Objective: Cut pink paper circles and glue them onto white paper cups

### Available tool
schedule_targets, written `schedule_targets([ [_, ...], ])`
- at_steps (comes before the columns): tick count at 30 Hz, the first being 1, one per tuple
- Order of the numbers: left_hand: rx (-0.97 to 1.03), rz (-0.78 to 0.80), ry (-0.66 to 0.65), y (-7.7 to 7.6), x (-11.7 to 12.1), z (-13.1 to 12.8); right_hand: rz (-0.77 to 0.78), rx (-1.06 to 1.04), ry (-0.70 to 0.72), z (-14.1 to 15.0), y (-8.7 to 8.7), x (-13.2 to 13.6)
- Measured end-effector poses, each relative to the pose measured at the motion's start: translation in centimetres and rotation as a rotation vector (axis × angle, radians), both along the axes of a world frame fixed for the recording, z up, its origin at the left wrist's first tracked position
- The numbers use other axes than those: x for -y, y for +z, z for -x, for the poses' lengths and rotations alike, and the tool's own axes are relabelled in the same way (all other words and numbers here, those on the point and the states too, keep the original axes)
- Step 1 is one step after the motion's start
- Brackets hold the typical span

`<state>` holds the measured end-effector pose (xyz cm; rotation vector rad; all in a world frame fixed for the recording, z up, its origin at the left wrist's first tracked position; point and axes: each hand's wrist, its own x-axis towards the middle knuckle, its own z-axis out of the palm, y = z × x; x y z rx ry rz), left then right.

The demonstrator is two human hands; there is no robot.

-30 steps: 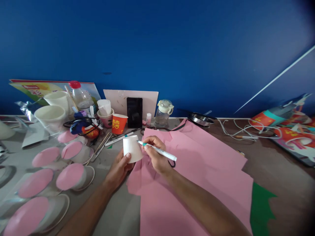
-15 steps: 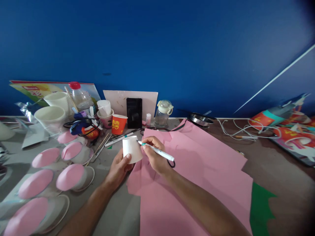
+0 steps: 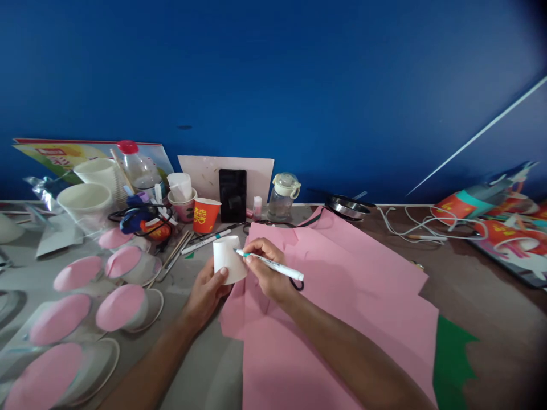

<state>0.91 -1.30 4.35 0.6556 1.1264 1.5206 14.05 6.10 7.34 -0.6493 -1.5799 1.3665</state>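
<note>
A white paper cup (image 3: 229,263) is gripped in my left hand (image 3: 208,287), thumb across its front side and the other fingers behind it. Between the fingers of my right hand (image 3: 268,267) is a white marker pen (image 3: 280,267) with a teal band, uncapped end toward the cup. Its tip is at the cup's side, near the upper right; I cannot make out a drawn line. Beneath my right hand and forearm lie large sheets of pink paper (image 3: 342,319).
Several cups with pink tops, one of them a near cup (image 3: 122,307), lie at the left. Behind stand a red cup (image 3: 207,216), a phone (image 3: 233,196), a glass jar (image 3: 284,196) and a bottle (image 3: 139,168). White cables (image 3: 410,230) and green paper (image 3: 455,359) are at the right.
The marker's tip has moved slightly left and down, from the cup's right edge onto its side. My left hand and the cup have stayed nearly still.
</note>
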Motion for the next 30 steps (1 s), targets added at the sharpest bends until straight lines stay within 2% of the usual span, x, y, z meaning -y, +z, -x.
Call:
schedule_targets([
  [7, 0.001, 0.009, 0.018, 0.08, -0.12, 0.04, 0.036, -0.16, -0.087, 0.24, 0.06, 0.1],
  [14, 0.007, 0.003, 0.017, -0.06, -0.05, 0.1, -0.145, -0.107, -0.055, 0.09, 0.32, -0.04],
  [22, -0.029, -0.028, -0.007, -0.17, -0.13, 0.12, -0.253, -0.083, -0.037, -0.01, 0.29, 0.04],
  [30, -0.03, -0.058, -0.011, -0.31, -0.19, 0.19, -0.248, -0.047, -0.024, 0.0, 0.64, 0.44],
])
